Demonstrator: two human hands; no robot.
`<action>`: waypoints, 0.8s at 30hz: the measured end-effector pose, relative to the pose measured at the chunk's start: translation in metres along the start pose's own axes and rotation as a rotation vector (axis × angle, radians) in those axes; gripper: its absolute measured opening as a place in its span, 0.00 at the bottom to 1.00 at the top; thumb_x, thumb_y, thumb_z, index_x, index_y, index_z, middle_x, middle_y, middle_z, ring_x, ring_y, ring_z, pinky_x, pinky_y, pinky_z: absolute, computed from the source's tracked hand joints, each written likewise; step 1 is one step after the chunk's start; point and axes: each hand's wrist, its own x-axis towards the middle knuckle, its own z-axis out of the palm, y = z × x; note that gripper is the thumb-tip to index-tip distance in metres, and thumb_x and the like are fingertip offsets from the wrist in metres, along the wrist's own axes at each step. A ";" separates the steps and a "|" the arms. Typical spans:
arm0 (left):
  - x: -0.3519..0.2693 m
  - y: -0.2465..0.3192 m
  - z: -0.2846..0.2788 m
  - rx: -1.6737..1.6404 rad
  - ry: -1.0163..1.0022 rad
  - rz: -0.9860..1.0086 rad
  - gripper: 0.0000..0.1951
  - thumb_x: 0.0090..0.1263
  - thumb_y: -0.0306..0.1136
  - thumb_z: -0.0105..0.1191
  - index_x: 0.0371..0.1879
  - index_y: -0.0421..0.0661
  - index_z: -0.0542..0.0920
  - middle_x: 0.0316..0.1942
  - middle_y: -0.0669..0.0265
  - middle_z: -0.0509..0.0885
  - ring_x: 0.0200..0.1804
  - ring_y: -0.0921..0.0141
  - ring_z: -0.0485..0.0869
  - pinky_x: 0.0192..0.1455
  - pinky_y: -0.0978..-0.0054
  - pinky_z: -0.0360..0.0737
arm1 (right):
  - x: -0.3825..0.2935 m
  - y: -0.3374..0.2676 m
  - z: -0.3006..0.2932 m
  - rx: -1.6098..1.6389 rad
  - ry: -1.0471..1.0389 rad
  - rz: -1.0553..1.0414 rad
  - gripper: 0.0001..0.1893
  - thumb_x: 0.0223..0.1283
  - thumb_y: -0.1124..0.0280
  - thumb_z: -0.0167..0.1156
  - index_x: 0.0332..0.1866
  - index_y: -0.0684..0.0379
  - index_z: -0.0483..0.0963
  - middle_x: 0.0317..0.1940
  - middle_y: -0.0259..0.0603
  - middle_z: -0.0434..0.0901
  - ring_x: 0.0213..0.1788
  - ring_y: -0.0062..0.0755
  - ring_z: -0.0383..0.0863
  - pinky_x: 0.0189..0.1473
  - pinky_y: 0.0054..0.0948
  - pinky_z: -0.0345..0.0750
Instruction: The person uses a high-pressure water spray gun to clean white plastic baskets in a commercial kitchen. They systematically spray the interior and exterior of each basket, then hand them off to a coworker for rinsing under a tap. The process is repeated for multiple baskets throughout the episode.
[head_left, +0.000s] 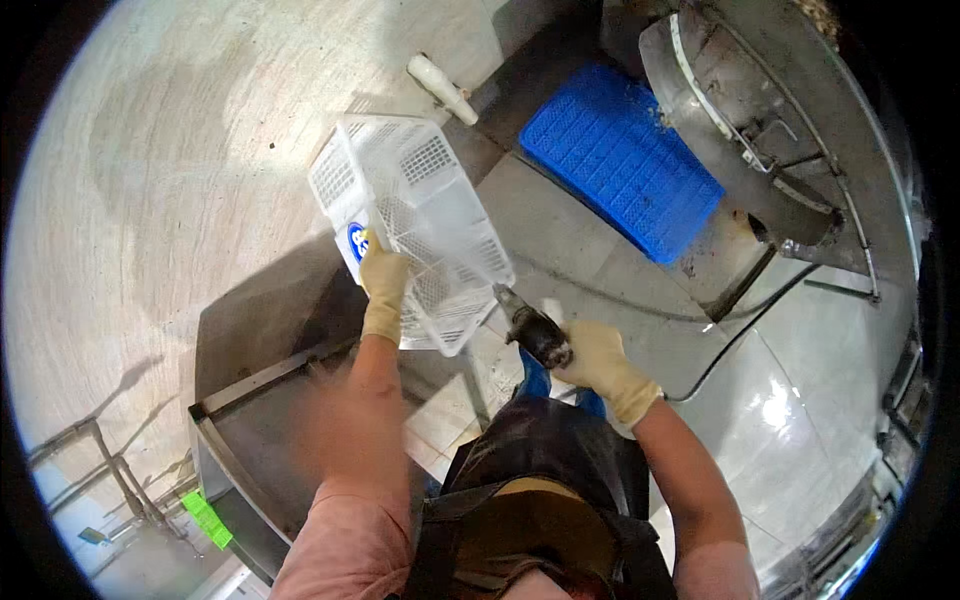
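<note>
My left hand (385, 277), in a pale rubber glove, grips the near-left rim of a white plastic basket (442, 217) with perforated walls. The basket is tilted, and a blue oval label (358, 241) shows on its side. My right hand (600, 364), gloved alike, holds a dark spray gun (536, 334) with its nozzle pointing at the basket's near right edge. Whether water comes out cannot be told. A black hose (724, 352) runs from beside my right hand towards the upper right.
A blue plastic crate (622, 161) lies on the tiled floor ahead, beside metal equipment (795, 142) at the upper right. A white pipe (442, 86) sticks out near the wall. Left of me stands a metal-edged table or basin (259, 382) with a bright green tag (207, 519).
</note>
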 end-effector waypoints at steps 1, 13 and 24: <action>0.006 -0.008 -0.003 0.126 0.033 0.076 0.32 0.50 0.28 0.51 0.61 0.46 0.64 0.26 0.50 0.81 0.31 0.52 0.81 0.34 0.62 0.76 | 0.010 -0.007 -0.003 0.050 -0.064 0.057 0.19 0.35 0.58 0.67 0.36 0.56 0.79 0.31 0.51 0.81 0.37 0.50 0.81 0.42 0.40 0.76; -0.009 -0.018 0.006 -0.479 -0.118 -0.111 0.26 0.49 0.17 0.45 0.52 0.41 0.78 0.27 0.68 0.80 0.27 0.76 0.77 0.29 0.78 0.74 | 0.005 -0.039 0.015 0.004 -0.132 -0.095 0.20 0.34 0.60 0.68 0.38 0.52 0.79 0.30 0.47 0.81 0.35 0.49 0.81 0.41 0.40 0.76; -0.031 0.008 -0.021 -0.466 -0.280 -0.034 0.29 0.47 0.21 0.49 0.55 0.43 0.75 0.30 0.62 0.83 0.28 0.72 0.80 0.34 0.77 0.77 | 0.010 -0.041 0.010 -0.060 -0.146 -0.052 0.16 0.40 0.59 0.66 0.37 0.52 0.81 0.28 0.44 0.82 0.35 0.45 0.83 0.40 0.36 0.78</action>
